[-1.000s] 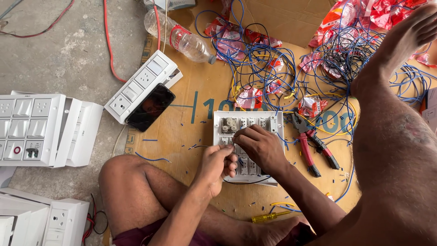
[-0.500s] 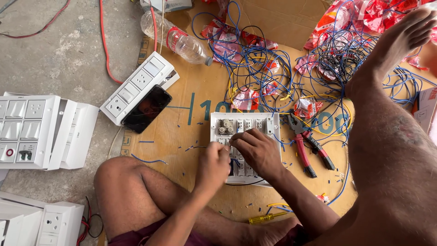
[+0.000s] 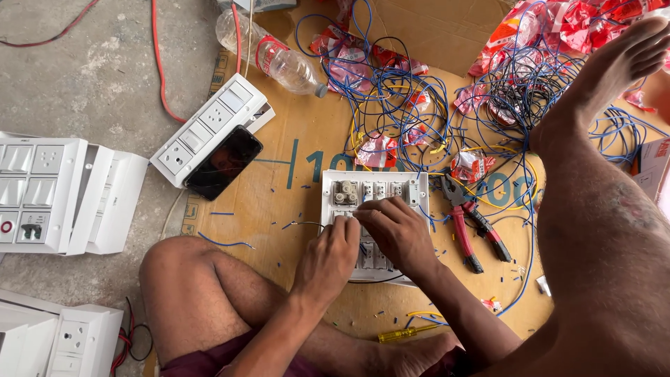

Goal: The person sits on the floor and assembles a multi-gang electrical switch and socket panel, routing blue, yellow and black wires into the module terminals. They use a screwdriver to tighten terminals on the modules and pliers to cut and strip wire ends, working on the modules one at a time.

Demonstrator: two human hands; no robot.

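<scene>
Both hands on the white rectangular plastic switch plate [image 3: 377,192] — left hand [image 3: 328,257] pinching a thin dark wire [image 3: 305,224], right hand [image 3: 396,230] fingers curled, grip unclear; red-handled pliers [image 3: 469,222] at 3 o'clock.

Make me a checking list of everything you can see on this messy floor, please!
Surface: brown cardboard sheet laid on a grey concrete floor.
Job's things: white switch board lying back side up; both hands rest on it.
Clutter: red-handled pliers, yellow screwdriver, clear plastic bottle, black phone, red wrappers, wire scraps.
Grips: left hand pinches a thin wire at the board; right hand presses on the board beside it.
Cables: tangled blue wires, some yellow; red cable on the floor.
Surroundings: finished white switch panels stacked on the floor; bare legs and a foot.
</scene>
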